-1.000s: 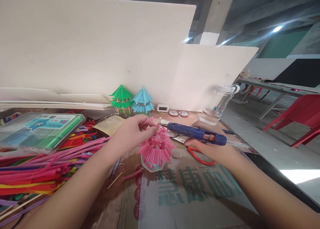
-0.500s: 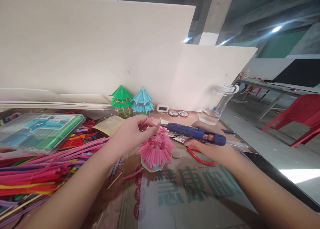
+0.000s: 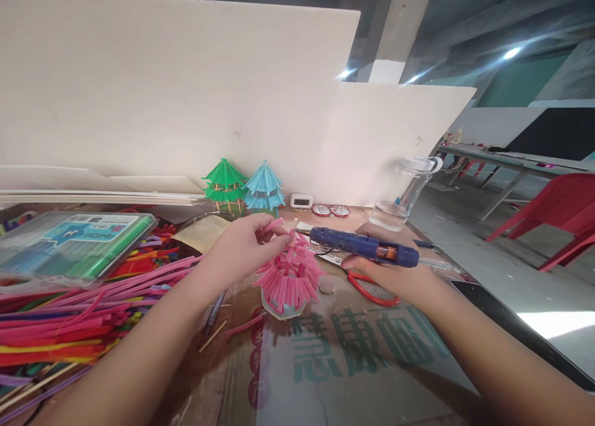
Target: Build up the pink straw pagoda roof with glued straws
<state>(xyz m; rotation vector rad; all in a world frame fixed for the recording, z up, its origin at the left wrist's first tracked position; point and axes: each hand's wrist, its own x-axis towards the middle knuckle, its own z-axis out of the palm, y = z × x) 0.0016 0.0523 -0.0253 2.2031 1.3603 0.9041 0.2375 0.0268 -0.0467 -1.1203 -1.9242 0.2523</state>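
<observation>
Glue gun (image 3: 357, 245) held in your right hand (image 3: 390, 279) points close by your left hand (image 3: 246, 243), whose fingers (image 3: 280, 246) pinch a pink stem (image 3: 271, 225); one slip could burn them.

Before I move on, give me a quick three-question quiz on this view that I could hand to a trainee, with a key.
1. Multiple choice: what is the right hand holding?
A) a water bottle
B) a glue gun
C) a wooden stick

2. True or false: in the picture, the blue model stands between the green model and the small white clock.

3. Open: which hand is at the top of the pink model, and what is it pinching?

Key:
1. B
2. True
3. The left hand, pinching a pink strip
</observation>
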